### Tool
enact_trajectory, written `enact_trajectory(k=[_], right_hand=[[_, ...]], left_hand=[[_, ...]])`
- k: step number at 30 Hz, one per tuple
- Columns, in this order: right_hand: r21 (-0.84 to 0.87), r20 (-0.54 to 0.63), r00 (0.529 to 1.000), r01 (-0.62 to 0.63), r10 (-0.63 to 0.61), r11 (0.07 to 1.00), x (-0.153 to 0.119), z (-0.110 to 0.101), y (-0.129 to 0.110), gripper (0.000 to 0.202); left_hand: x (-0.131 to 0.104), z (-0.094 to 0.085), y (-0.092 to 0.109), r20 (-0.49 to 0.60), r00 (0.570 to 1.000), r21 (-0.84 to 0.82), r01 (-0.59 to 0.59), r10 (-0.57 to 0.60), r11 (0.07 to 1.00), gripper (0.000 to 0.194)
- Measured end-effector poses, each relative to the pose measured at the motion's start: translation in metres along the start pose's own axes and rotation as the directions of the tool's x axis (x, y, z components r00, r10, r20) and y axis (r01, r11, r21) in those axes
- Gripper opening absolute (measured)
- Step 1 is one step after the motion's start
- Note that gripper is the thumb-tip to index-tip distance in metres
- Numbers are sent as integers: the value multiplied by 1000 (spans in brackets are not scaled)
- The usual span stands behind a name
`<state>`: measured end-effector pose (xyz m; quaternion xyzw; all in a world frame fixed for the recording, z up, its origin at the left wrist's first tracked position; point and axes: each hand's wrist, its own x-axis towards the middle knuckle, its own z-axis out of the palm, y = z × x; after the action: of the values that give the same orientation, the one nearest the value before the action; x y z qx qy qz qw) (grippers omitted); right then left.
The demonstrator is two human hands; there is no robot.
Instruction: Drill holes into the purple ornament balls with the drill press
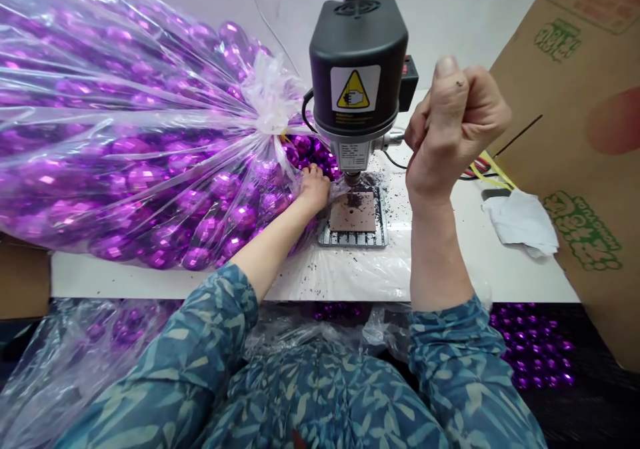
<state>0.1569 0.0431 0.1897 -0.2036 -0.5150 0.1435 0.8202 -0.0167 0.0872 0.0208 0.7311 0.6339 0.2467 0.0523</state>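
Observation:
A black drill press (357, 69) with a yellow warning label stands in front of me. At its right side my right hand (453, 129) is raised in a fist around the feed handle, most of which the fingers hide. My left hand (316, 188) reaches to the left of the drill chuck (353, 178), its fingers bent over shiny purple faceted balls (303, 146). Its fingertips are hidden, so what it holds cannot be made out. Beneath the chuck, a brown square board (353, 213) strewn with dark shavings lies on the metal base (350, 240).
A big clear plastic bag (125, 116), tied at its neck and full of purple balls, covers the left of the white table (120, 281). A folded white cloth (521, 222) and cables (483, 168) lie rightward. A cardboard box (590, 162) borders the right; more purple balls (535, 349) sit below.

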Motion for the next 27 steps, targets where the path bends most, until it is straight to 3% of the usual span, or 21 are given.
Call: enact_trajectory(k=[3,6,9,12,14,17,20,22,24,27], right_hand=[[-23,-17,1000,-19,19,1000,0,0,-2,64],[8,-12,999,-37,37,999,-1,1,-3,66],[35,-4,999,-32,33,999,-1,1,-4,66],[30,-15,1000,-13,14,999,-1,1,-3,64],[37,-14,1000,-2,2,999,-1,2,-2,62],[85,-18,1000,14,-12,996,0,1,0,61],[101,4,999,31,-32,994,0,-1,1,58],[91,25,999,30,-32,995,-1,-3,-1,56],[79,32,999,17,-19,997,-2,-4,-3,55],[35,22,1000,-5,4,999,-3,-4,-6,58]], left_hand=[[-4,-10,7,12,1000,38,20,-21,999,20],[-20,-27,17,-77,997,-22,21,-23,1000,38],[-41,-48,26,-191,982,-175,-49,15,983,41],[-56,-65,33,-239,971,-436,-84,-26,896,38],[-60,-71,35,-202,973,-641,-47,-110,766,36],[-58,-73,39,-46,967,-869,84,-250,487,31],[-55,-74,47,212,910,-947,281,-355,153,24],[-55,-75,52,358,859,-928,372,-365,-33,22],[-56,-75,56,430,832,-902,410,-351,-132,23],[-58,-74,56,429,823,-903,392,-373,-173,21]])
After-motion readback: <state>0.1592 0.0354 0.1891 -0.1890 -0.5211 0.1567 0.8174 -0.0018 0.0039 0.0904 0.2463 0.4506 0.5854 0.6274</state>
